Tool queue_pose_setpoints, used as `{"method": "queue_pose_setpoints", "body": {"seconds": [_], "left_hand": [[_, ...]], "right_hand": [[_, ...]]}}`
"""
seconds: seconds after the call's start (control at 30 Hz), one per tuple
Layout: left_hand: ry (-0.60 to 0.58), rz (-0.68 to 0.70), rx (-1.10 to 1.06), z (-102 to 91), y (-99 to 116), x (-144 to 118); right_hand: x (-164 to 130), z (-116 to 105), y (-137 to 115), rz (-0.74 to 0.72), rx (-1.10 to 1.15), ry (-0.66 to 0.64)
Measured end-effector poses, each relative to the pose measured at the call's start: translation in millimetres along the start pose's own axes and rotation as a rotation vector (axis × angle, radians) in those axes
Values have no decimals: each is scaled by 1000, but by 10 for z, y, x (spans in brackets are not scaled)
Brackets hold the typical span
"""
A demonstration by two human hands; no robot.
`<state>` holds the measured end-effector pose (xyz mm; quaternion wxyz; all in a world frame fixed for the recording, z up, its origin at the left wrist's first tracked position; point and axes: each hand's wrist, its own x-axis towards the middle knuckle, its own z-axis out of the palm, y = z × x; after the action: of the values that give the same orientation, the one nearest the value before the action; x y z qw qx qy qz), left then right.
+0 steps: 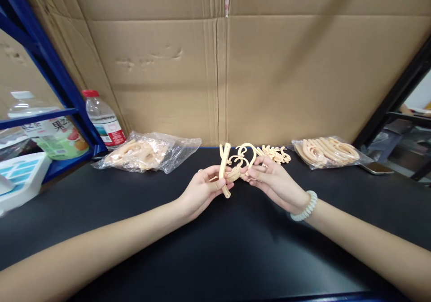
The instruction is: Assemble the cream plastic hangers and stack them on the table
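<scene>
My left hand (207, 188) is closed around a pale, slightly curved strip (224, 167) that looks like wood, held nearly upright with a small hole near its lower end. In my right hand (269, 179) a thin, hook-shaped pale piece (252, 156) is pinched between thumb and fingers. The two hands are close together above the black tabletop (215, 252). Behind them lie loose curled pale pieces (274, 153) in a small pile, partly hidden by my fingers. A pale beaded bracelet (305, 206) circles my right wrist.
Clear plastic bags of similar pieces lie at left (144, 153) and right (326, 151). A phone (376, 168) sits beside the right bag. Further left are a red-capped bottle (104, 120), a blue metal frame (69, 99) and a white tray (32, 180). Cardboard (161, 68) stands behind the table.
</scene>
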<state>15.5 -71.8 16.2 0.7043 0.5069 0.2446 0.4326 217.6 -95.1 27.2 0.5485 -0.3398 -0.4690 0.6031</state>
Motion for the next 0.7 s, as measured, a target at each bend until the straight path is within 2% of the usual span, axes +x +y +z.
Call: {"method": "queue_pose_setpoints", "body": {"seconds": [0.33,0.43,0.53,0.7], "left_hand": [[104,254,304,43,-78,-64],[151,327,371,38,-97,-70],[136,381,417,30,-110,-67],[147,431,488,35,-99,-66]], "right_hand": [[9,9,73,28,-99,7],[9,4,75,44,-127,-34],[-8,15,58,62,-124,-73],[-43,60,10,120,-78,-207]]}}
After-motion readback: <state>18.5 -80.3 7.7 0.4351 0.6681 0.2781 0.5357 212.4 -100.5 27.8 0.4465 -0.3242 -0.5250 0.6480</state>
